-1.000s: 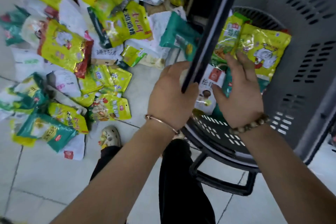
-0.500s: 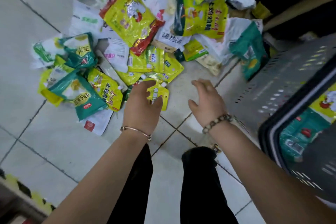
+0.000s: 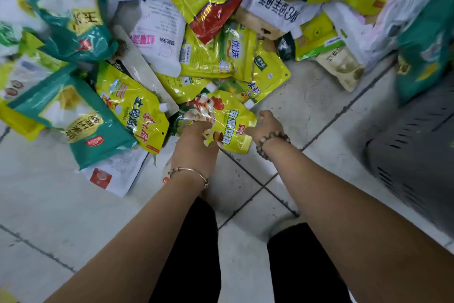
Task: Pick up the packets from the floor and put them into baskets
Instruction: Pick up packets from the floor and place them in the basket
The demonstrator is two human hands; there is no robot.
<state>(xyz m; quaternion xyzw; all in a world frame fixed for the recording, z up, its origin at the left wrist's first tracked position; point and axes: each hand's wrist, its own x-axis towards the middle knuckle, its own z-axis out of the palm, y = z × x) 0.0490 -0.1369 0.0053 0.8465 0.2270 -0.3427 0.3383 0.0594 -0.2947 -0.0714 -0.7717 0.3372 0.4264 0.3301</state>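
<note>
Pale tiled floor (image 3: pixel 307 111), dark grout lines. Packet pile (image 3: pixel 208 39) spans 9 to 2 o'clock, and the grey basket (image 3: pixel 412 155) is at 3 o'clock. Target is the yellow chicken-print spout pouch (image 3: pixel 231 125) at frame centre, on the pile's 6 o'clock edge and flat on the floor. Left hand (image 3: pixel 194 148) is on its 7 o'clock corner, fingers curled onto the film and thumb pressed on top. Right hand (image 3: pixel 266 123) pinches its 3 o'clock edge, fingers bent. Teal packet (image 3: pixel 73 118) lies at 9 o'clock.
</note>
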